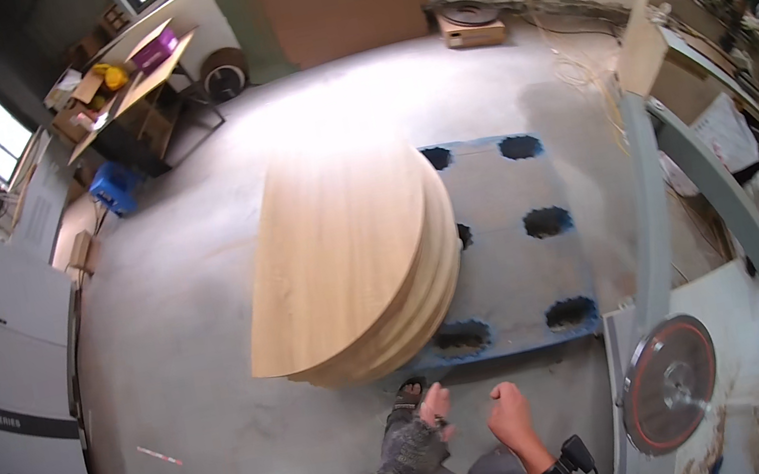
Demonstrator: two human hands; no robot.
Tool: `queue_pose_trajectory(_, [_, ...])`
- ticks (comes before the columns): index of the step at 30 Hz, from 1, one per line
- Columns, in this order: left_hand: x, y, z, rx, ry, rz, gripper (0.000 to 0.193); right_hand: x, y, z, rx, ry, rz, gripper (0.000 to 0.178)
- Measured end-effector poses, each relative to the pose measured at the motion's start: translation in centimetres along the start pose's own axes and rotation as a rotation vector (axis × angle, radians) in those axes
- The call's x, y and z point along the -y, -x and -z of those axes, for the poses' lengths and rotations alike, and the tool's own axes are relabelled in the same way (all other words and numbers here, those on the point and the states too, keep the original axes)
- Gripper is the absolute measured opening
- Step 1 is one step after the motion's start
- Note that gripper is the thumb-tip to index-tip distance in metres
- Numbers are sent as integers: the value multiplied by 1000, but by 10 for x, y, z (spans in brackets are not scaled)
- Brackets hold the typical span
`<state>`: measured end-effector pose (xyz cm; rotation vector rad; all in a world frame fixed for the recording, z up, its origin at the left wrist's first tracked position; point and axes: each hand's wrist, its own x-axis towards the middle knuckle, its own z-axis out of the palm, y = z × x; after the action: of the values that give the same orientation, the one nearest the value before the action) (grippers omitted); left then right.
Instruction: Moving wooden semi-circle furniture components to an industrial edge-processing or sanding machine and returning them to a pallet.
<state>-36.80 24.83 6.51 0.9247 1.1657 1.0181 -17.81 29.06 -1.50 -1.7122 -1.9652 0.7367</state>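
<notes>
Wooden panels (342,254) lie stacked beyond the left hand (424,442), which looks partly open and empty. The right hand (511,417) is fisted, contents hidden.

Workshop: saw blade (670,386), wooden panels (342,254)

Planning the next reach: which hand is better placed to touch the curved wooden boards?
Probably the left hand: it appears nearer the stacked boards and wears a grey glove; the bare right hand is farther right.

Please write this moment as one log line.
left hand: gloved, blurred; right hand: bare, curled, no object visible; wooden panel stack: ahead, apart from both hands; pallet: partly hidden by stack
</notes>
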Motion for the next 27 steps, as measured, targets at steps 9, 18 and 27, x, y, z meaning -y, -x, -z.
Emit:
queue_pose_trajectory(9, [131, -105, 401, -923, -1045, 355, 53, -6, -67, -195, 275, -641, -490, 40])
queue_pose_trajectory(18, [161, -126, 474, -983, -830, 609, 58, 78, -165, -305, 401, -1072, -1046, 48])
queue_pose_trajectory(27, [176, -122, 323, -479, -868, 583, 49, -9, -163, -291, -408, -1269, -1053, 50])
